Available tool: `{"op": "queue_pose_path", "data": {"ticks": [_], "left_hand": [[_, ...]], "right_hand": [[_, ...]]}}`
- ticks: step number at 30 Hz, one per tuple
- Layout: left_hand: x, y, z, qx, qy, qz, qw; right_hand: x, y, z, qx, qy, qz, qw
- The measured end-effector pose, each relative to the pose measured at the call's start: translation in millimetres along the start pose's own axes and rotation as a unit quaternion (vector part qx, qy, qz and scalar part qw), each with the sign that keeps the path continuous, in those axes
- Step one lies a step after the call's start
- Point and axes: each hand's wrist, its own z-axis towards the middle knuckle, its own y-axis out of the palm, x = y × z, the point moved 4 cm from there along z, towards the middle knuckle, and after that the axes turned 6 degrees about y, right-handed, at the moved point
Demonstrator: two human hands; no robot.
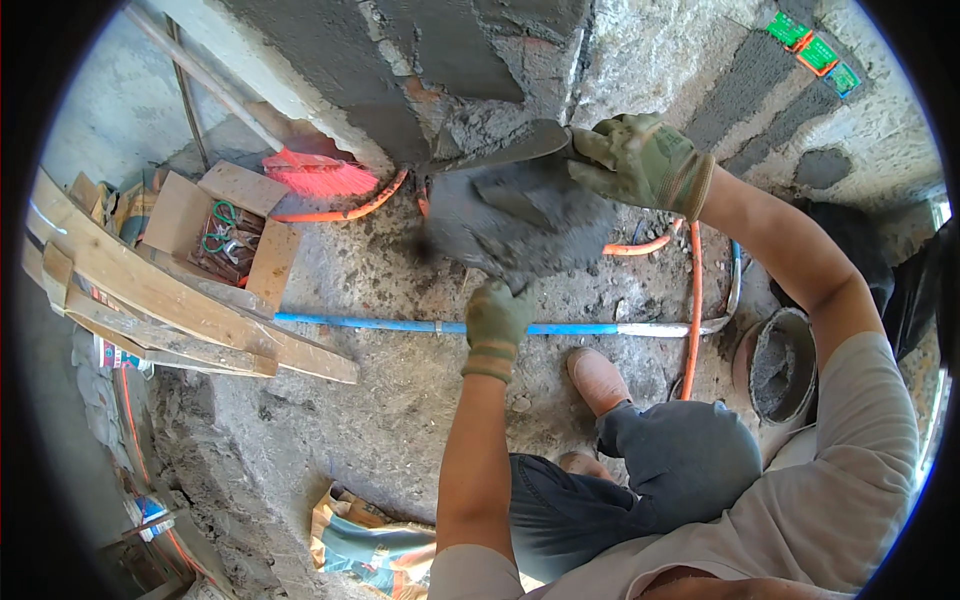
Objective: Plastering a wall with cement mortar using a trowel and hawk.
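- Wet grey mortar (pixel 525 225) is sitting in a thick heap on a flat board at the centre, above the floor and just in front of the wall; it is looking ridged and smeared, and its left edge is blurring.
- The left hand (pixel 497 325), gloved in green, is closing around the board's lower end — the grip itself is hiding under the glove.
- The right hand (pixel 640 165), in a matching glove, is clasping a trowel (pixel 530 142), whose dark blade is lying along the heap's far edge; its handle is hiding in the fist.
- Beneath, the rough concrete floor (pixel 400 400) is showing crumbs and grey splashes, with a blue pipe (pixel 380 323) running across and an orange conduit (pixel 696 300) crossing its pale section.
- Ahead, the wall (pixel 640 60) is wearing smooth grey patches between bare, pitted stretches; green covers (pixel 815 53) are lining its upper right.
- Farther out, a mortar-caked bucket (pixel 745 365) is standing at right, a red-bristled broom (pixel 320 175) is leaning at left — beside an open cardboard box (pixel 270 265) and wooden planks (pixel 200 310) — and a printed sack (pixel 370 550) is lying below.
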Motion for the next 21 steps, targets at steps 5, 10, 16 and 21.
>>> {"op": "queue_pose_path", "data": {"ticks": [5,10,16,21], "left_hand": [[-4,38,-19,-0.078,-0.063,-0.114,0.988],[-22,51,-25,-0.125,-0.314,-0.448,0.828],[-27,32,-16,-0.077,-0.351,-0.483,0.798],[-33,31,-12,-0.084,-0.360,-0.471,0.801]], "right_hand": [[-31,51,36,0.018,0.026,-0.001,1.000],[-42,90,112,-0.237,0.205,0.200,0.928],[-21,49,173,-0.325,0.178,0.231,0.900],[-6,16,184,-0.282,0.243,0.351,0.859]]}}
